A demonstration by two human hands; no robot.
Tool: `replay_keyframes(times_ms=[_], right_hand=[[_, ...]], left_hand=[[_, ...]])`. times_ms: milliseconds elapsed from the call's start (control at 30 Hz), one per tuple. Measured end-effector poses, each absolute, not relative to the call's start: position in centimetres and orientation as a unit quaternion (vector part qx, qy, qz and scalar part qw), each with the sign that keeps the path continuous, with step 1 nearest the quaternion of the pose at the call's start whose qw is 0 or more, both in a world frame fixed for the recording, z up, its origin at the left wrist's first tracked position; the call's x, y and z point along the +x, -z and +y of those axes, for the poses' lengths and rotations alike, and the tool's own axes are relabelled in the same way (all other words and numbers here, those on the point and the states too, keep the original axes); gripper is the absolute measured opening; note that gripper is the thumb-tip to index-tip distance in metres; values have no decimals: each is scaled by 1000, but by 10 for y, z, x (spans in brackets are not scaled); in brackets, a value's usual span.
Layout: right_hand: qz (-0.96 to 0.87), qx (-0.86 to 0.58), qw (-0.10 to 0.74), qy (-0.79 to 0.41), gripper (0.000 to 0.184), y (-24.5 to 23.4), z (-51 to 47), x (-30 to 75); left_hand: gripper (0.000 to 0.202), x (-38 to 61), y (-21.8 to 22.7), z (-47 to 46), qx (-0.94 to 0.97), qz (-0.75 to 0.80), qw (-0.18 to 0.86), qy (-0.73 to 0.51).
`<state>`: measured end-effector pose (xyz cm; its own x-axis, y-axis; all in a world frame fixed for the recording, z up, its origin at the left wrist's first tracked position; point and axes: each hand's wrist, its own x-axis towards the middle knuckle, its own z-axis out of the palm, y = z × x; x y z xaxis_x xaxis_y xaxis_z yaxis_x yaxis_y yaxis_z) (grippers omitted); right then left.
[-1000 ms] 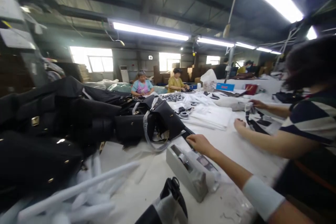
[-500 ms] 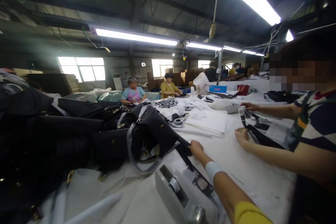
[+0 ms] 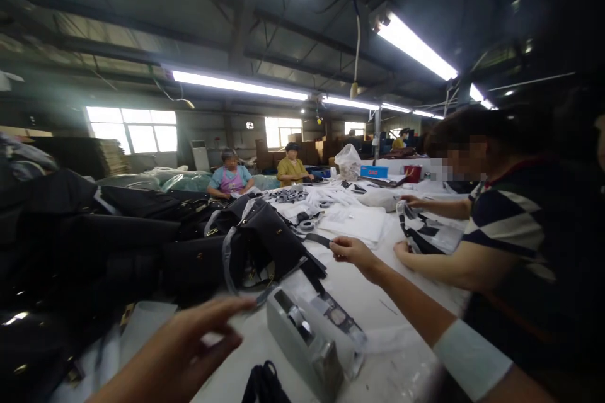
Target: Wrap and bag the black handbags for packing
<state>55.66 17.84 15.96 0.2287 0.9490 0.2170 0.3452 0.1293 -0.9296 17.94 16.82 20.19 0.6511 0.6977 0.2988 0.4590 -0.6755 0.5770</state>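
My right hand [image 3: 353, 250] reaches out over the white table [image 3: 401, 302], and its fingers pinch the end of a black strap [image 3: 316, 239]. The strap leads off to the left toward a black handbag [image 3: 265, 242] with plastic-wrapped handles. My left hand [image 3: 198, 337] is raised low in the foreground. It is blurred, with its fingers stretched out and nothing in them. It hovers just left of a grey tape dispenser [image 3: 302, 340]. A white cuff [image 3: 470, 359] sits on my right forearm.
A co-worker in a striped shirt [image 3: 510, 227] sits at my right, with both hands on a plastic-wrapped strap [image 3: 416, 236]. Black bags [image 3: 108, 245] are piled at the left. Folded white sheets [image 3: 354, 223] and tape rolls lie mid-table. Two more people [image 3: 259, 173] sit at the far end.
My left hand has come into view at the bottom left. My right hand has lifted off the table by the dispenser and now holds the strap further out. The view has swung right.
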Motion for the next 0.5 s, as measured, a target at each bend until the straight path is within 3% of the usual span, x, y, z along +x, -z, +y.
replay_keyframes(times_ms=[133,167,267,300,367,500], right_hand=[[-602,-519,532,-294,40,-219,143,516],[-613,-509,533,-285,39,-231,137,508],[-639,-491,541,-242,40,-251,120,495],[-644,-488,546,-220,42,-252,115,495],[-646,-492,560,-167,51,-249,107,500],[-626,-530,567,-72,91,-225,108,516]], left_hand=[[84,289,-237,186,893,259,244,-277],[78,313,-244,192,888,259,243,-293],[27,362,-261,208,866,255,243,-355],[21,369,-267,210,857,249,251,-375],[26,372,-283,208,840,224,281,-407],[44,345,-324,185,814,145,346,-444]])
